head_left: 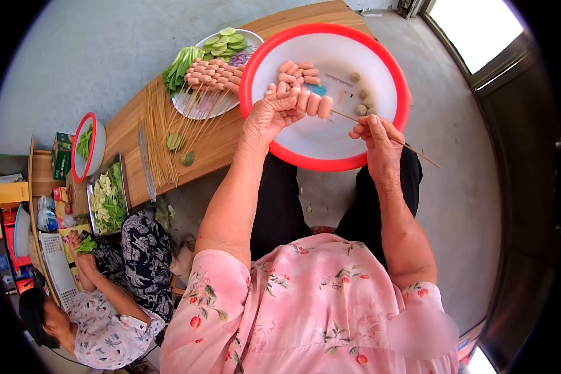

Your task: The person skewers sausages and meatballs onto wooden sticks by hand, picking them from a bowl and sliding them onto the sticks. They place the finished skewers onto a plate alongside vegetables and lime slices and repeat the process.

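Observation:
My left hand (269,117) is closed around the end of a row of small pink sausages (316,105) threaded on a thin bamboo skewer (429,160). To its right, my right hand (381,143) pinches the bare part of that skewer, whose free end points down to the right. Both hands are over the near side of a large white basin with a red rim (324,163). Inside the basin lie loose small sausages (300,73) and several greyish balls (366,103). Part of the sausage row is hidden by my left fingers.
Left of the basin, the wooden table (293,20) bears a plate with sausage skewers (209,73), cucumber slices (229,40) and greens, plus bare bamboo sticks (159,137). A metal tray of chopped vegetables (109,198) stands nearby. A seated person (109,318) holds greens at lower left.

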A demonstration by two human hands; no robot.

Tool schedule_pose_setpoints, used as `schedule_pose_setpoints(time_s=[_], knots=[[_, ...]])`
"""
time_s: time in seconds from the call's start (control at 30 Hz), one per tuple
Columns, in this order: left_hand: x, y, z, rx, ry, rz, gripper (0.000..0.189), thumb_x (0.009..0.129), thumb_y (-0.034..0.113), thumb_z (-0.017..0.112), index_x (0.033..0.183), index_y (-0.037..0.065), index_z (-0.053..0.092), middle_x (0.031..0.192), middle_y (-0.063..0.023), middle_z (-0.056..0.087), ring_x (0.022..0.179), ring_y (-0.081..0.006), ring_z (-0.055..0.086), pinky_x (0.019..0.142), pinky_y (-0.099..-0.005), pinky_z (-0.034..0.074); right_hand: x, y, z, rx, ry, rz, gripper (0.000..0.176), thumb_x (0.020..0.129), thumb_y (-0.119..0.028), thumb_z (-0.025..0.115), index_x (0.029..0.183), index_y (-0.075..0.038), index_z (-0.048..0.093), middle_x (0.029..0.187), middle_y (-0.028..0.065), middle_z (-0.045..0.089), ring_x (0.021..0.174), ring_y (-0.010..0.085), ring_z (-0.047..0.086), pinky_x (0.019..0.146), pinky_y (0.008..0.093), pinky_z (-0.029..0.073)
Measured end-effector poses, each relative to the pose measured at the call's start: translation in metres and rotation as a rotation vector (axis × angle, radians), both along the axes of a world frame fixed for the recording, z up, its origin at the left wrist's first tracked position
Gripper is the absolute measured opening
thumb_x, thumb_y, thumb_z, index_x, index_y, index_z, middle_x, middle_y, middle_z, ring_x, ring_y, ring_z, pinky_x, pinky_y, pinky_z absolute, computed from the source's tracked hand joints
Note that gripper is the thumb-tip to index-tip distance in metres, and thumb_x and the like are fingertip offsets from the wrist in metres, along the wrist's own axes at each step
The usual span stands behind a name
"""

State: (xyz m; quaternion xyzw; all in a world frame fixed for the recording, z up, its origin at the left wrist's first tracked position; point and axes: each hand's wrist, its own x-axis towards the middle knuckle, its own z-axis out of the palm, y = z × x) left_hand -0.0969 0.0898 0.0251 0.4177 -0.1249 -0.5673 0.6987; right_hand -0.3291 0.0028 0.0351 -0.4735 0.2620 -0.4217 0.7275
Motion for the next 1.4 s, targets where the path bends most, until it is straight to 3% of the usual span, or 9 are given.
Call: schedule_pose_setpoints(time_s=[0.1,0.4,0.53,0.63,0.9,1.1,1.2,1.33,1.4], knots=[[-0.001,-0.002,0.0,0.006,0.042,0.027,0.038,0.073,0.005,0.075,0.105,0.004,0.055,0.091,-0.006,0.061,0.086,-0.02,0.062,0.08,-0.0342,0.052,0.001,0.0,0.001,-0.017,0.014,-0.01,0.028,0.09,-0.025,0.06,0.09,0.003,0.065,0.075,0.0088,0.065,0.069,0.0166,0.062,0.068,0.0277,0.047],[-0.005,0.001,0.008,0.022,0.008,0.038,0.035,0.071,0.008,0.076,0.101,0.005,0.058,0.089,-0.0058,0.06,0.083,-0.0202,0.062,0.078,-0.0329,0.053,0.0,0.0,-0.001,-0.02,0.023,0.0,0.027,0.091,-0.025,0.059,0.089,0.001,0.066,0.075,0.0071,0.065,0.068,0.0143,0.061,0.066,0.0245,0.044],[-0.003,0.002,0.007,0.009,0.006,0.012,0.035,0.071,0.009,0.077,0.1,0.006,0.058,0.089,-0.0056,0.06,0.083,-0.02,0.062,0.078,-0.0325,0.052,0.0,0.0,-0.002,-0.037,0.058,0.004,0.027,0.091,-0.026,0.059,0.088,0.0,0.066,0.073,0.0061,0.065,0.068,0.0128,0.061,0.064,0.023,0.041],[0.001,0.0,0.002,-0.055,0.014,-0.059,0.041,0.07,0.012,0.078,0.105,0.005,0.057,0.098,-0.0096,0.06,0.091,-0.0211,0.061,0.086,-0.0342,0.05,0.0,0.0,0.001,-0.046,0.075,0.008,0.027,0.091,-0.026,0.059,0.088,0.0,0.066,0.073,0.0059,0.065,0.068,0.0121,0.06,0.064,0.0229,0.04],[-0.007,0.007,0.017,0.08,-0.14,-0.023,0.03,0.079,0.018,0.07,0.104,0.008,0.058,0.099,-0.0067,0.06,0.091,-0.0212,0.061,0.086,-0.0358,0.05,0.0,0.003,0.005,-0.071,0.102,0.022,0.028,0.091,-0.026,0.058,0.09,0.0,0.066,0.074,0.0058,0.065,0.07,0.0119,0.06,0.066,0.0235,0.04],[-0.011,0.018,0.024,-0.049,-0.059,0.085,0.02,0.084,0.015,0.062,0.102,0.007,0.059,0.096,-0.0075,0.06,0.088,-0.0216,0.062,0.084,-0.0379,0.052,-0.012,0.005,0.02,-0.072,0.022,0.036,0.029,0.093,-0.025,0.054,0.096,0.002,0.064,0.081,0.0083,0.065,0.071,0.0157,0.061,0.068,0.025,0.042],[-0.001,0.04,0.033,-0.11,-0.059,0.165,0.017,0.086,0.014,0.06,0.101,0.005,0.061,0.091,-0.0066,0.061,0.085,-0.0201,0.063,0.083,-0.0366,0.053,-0.022,0.0,0.031,0.035,-0.226,0.118,0.032,0.094,-0.026,0.051,0.099,0.004,0.062,0.079,0.0106,0.063,0.07,0.0188,0.06,0.065,0.0289,0.046],[0.012,0.07,0.034,-0.133,-0.082,0.327,0.013,0.089,0.015,0.057,0.095,0.004,0.061,0.085,-0.003,0.058,0.082,-0.0158,0.061,0.08,-0.0338,0.053,-0.034,0.011,0.036,0.02,0.003,0.282,0.03,0.093,-0.024,0.053,0.099,0.004,0.062,0.074,0.0095,0.062,0.062,0.0175,0.059,0.059,0.0293,0.05],[0.024,0.094,0.022,-0.099,-0.096,0.377,0.015,0.089,0.015,0.057,0.096,0.003,0.061,0.083,-0.0038,0.059,0.077,-0.0149,0.062,0.074,-0.0316,0.054,-0.034,0.035,0.04,0.134,0.125,0.379,0.025,0.09,-0.018,0.059,0.102,0.003,0.064,0.07,0.0066,0.061,0.058,0.0139,0.058,0.048,0.0259,0.048]])
